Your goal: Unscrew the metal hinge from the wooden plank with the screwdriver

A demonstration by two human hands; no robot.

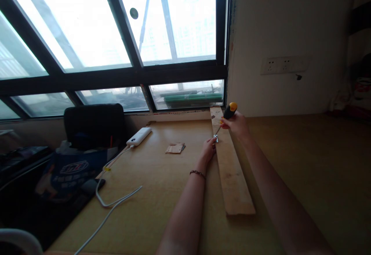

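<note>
A long wooden board [233,177] lies on the table, its far end near the window. On the board's left edge sits a small shiny metal piece [215,138], perhaps a hinge. The fingers of my left hand [207,150] are closed at this piece, pressing it against the board. My right hand [234,124] grips a screwdriver [231,111] with a black and yellow handle, held tilted. Its shaft slopes down to the left and the tip meets the metal piece. Whether a screw is under the tip is too small to see.
A small piece of cardboard [174,148] lies left of the board on the table [162,208]. Farther left are a white power bank [139,136] and its white cable [116,204]. A black chair [94,121] with a blue bag [75,172] stands beyond the left edge.
</note>
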